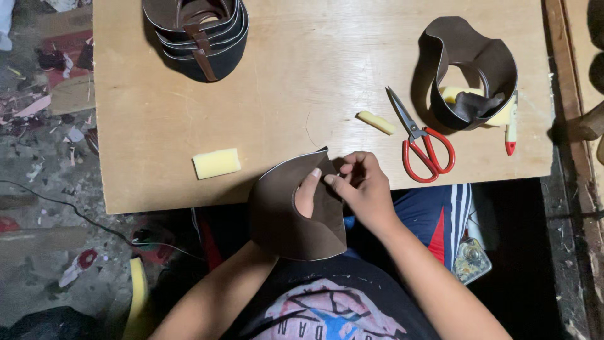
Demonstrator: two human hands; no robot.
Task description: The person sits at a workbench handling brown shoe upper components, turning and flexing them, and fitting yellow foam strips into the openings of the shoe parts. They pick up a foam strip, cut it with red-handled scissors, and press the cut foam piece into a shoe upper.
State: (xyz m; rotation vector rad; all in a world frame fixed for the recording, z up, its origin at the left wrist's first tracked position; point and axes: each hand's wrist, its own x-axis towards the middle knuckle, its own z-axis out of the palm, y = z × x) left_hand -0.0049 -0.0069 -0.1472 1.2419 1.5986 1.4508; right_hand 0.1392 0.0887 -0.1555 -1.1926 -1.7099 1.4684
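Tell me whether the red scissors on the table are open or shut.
Shut. The red-handled scissors lie flat on the wooden table, blades together in one point, handle loops side by side.

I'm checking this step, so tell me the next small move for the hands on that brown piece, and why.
Probably press the overlapping edges together at the top. The left hand supports the curved brown leather piece from inside, and the right hand pinches its upper edge where the flaps meet, so that join looks unfinished.

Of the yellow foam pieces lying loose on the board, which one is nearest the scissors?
The thin yellow foam strip, just left of the red-handled scissors. The blocky foam piece lies far off to the left.
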